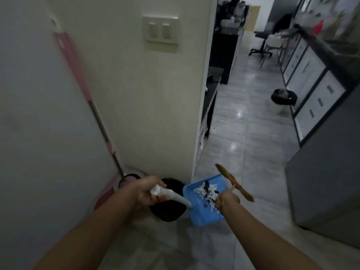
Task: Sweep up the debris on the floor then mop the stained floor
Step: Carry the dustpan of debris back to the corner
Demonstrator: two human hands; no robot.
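The blue dustpan is smooth plastic, flat and wide with a low rim, and it has a long white handle shaped like a tube. The left hand is wrapped tight around that handle and holds the pan up off the floor, just beside a round black bin that sits at the foot of the wall corner. In the pan lies the debris, a small heap of white scraps and a few dark bits, jagged like torn paper. The right hand is closed around a thin brown broom that looks stiff and stick-like; it is blurry and pokes up over the pan's right side. The floor is made of big shiny grey tiles with bright spots of light on them. A mop with a pink and silver pole leans on the left wall, its end in a round pink bucket. Down the hall stand a second black-lined bin, white cabinets with dark frames and a rolling chair.
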